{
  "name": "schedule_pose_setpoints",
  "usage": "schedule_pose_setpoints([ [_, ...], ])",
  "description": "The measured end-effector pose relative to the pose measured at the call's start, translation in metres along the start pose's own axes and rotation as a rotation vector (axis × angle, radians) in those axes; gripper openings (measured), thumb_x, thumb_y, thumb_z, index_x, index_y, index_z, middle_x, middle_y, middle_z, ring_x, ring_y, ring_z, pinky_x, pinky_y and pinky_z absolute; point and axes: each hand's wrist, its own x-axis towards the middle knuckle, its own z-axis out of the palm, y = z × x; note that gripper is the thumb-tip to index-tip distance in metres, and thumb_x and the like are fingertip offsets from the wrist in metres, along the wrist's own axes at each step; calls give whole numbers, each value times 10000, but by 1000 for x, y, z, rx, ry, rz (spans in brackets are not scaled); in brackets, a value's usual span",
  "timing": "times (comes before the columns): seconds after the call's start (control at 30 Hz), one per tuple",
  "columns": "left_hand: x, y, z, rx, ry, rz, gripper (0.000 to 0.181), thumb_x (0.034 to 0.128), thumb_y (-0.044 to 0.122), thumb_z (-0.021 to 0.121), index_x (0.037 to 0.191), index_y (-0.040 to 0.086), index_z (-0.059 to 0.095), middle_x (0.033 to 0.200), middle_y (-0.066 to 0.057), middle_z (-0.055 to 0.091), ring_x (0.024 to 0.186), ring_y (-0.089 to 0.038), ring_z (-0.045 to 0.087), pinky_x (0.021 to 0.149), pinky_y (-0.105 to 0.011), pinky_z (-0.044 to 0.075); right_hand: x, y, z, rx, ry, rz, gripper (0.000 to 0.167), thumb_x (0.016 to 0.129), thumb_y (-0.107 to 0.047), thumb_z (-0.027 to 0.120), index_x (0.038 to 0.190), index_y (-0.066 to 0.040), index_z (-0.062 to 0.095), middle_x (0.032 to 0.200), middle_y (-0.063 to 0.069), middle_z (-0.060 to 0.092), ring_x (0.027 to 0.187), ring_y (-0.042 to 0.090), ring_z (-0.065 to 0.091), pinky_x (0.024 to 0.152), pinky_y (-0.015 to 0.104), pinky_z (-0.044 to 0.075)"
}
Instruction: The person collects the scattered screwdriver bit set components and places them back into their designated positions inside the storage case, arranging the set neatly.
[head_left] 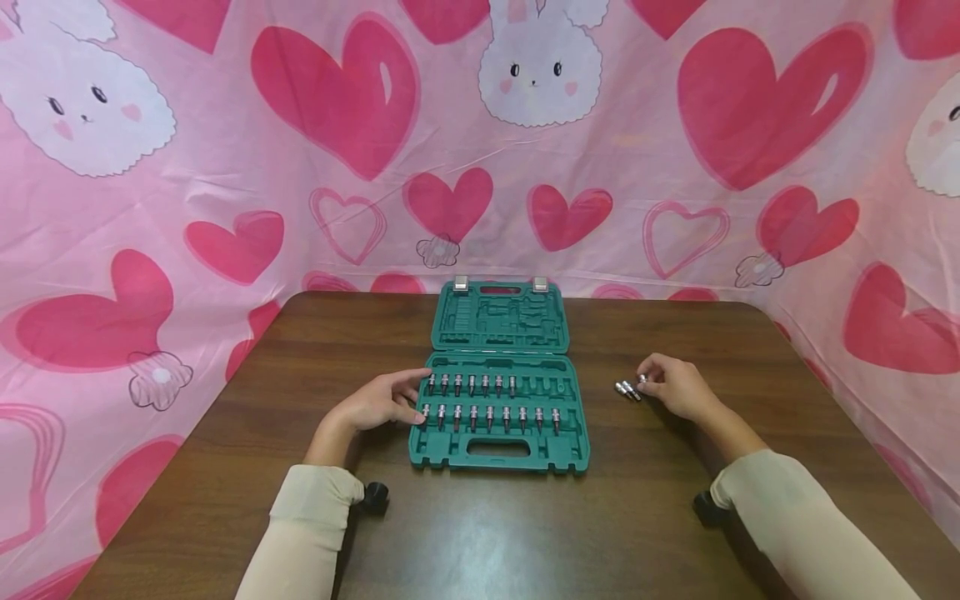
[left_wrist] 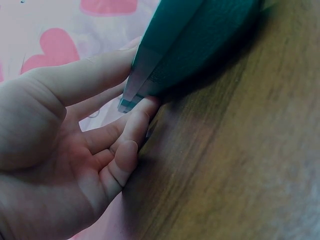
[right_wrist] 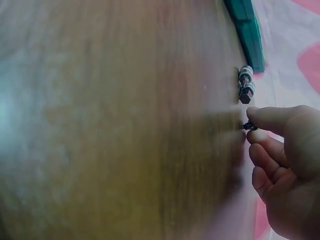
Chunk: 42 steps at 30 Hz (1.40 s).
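Observation:
A green tool case (head_left: 498,450) lies unfolded on the table, with two rows of silver bit sockets (head_left: 490,417) in its near half. My left hand (head_left: 375,400) rests at the left edge of the case, its thumb and index finger (head_left: 414,373) spread along the rim. In the left wrist view, its other fingers lie loosely bent beside the wall. Right of the case, my right hand (head_left: 675,385) pinches a bit socket (right_wrist: 249,126) between thumb and fingertips, low over the table. Just left of those fingertips, a pair of bit sockets (head_left: 624,389) lies side by side.
The far half of the case, the lid (head_left: 501,315), lies open with two metal latches at its back edge. Vacant slots (head_left: 551,385) show at the right of the upper row. A pink heart-print cloth (head_left: 450,125) hangs behind the brown wooden table (head_left: 495,542).

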Motion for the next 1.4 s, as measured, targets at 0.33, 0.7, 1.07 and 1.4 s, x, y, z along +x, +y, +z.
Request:
schedule_pose_setpoints([
  [0.33, 0, -2, -1, -1, -3, 12, 781, 807, 153, 804, 1482, 103, 414, 1103, -147, 603, 905, -245, 585, 751, -349, 505, 2, -6, 0, -1, 76, 13, 142, 830, -59, 741, 939, -52, 649, 761, 8, 600, 718, 192, 547, 667, 379, 410],
  [0.7, 0, -2, 1, 6, 2, 14, 771, 810, 156, 801, 1480, 121, 422, 1099, -126, 610, 930, -247, 579, 749, -350, 509, 7, -24, 11, 13, 134, -61, 143, 822, -34, 717, 955, -51, 667, 727, -3, 593, 668, 179, 538, 625, 360, 424],
  [1.07, 0, -2, 0, -8, -7, 13, 773, 810, 151, 800, 1481, 116, 418, 1086, -120, 614, 902, -247, 584, 734, -358, 512, 13, -41, 20, 32, 113, -79, 159, 836, -44, 742, 982, -46, 677, 767, 9, 621, 704, 194, 547, 659, 367, 463],
  [1.4, 1, -1, 0, 9, -1, 7, 775, 805, 157, 806, 1479, 126, 425, 1091, -119, 610, 913, -244, 580, 731, -356, 513, 16, -57, 26, 78, 89, -82, 218, 857, -90, 746, 1056, -29, 682, 856, 37, 669, 767, 224, 578, 702, 376, 508],
])
